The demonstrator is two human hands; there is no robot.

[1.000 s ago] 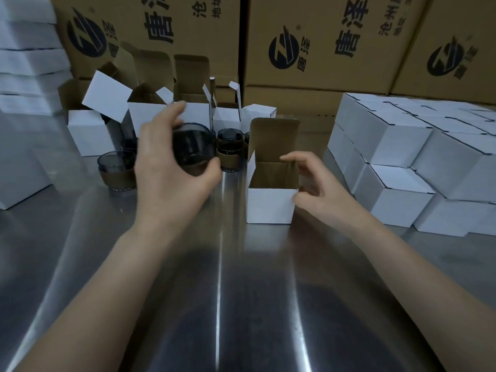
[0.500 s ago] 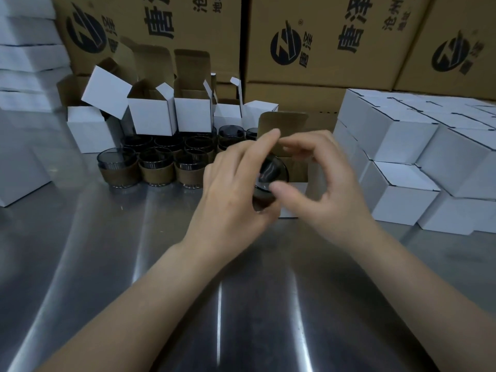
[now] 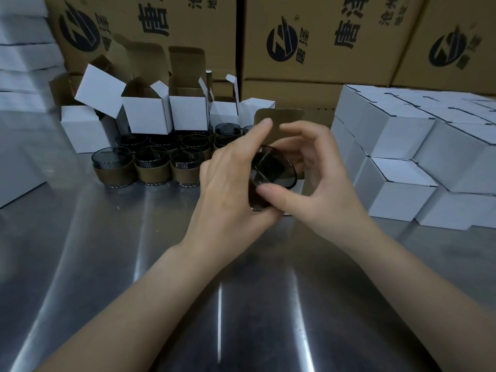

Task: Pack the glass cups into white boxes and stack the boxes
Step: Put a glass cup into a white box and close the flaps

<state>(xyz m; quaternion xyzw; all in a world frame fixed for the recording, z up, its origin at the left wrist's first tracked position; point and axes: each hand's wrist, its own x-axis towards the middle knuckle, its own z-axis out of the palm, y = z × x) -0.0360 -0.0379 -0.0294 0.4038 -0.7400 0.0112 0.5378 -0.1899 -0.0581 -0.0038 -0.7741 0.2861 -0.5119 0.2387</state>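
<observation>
A dark glass cup (image 3: pixel 271 170) is tilted on its side between both hands, its mouth facing me. My left hand (image 3: pixel 233 183) grips it from the left, fingers curled over its rim. My right hand (image 3: pixel 319 181) holds it from the right, thumb pressed on its lower rim. Behind the hands an open white box (image 3: pixel 281 118) stands with its brown flap raised; most of it is hidden. Several more glass cups with brown sleeves (image 3: pixel 154 167) stand in rows at the left.
Several open white boxes (image 3: pixel 146 114) stand behind the cups. Closed white boxes (image 3: pixel 402 146) are stacked at the right. Large brown cartons (image 3: pixel 322 38) form a wall at the back. The steel table (image 3: pixel 134 264) stretches toward me.
My left hand carried the cup from the left rows over to the open box; my right hand left the box and took hold of the cup, which is now tilted more.
</observation>
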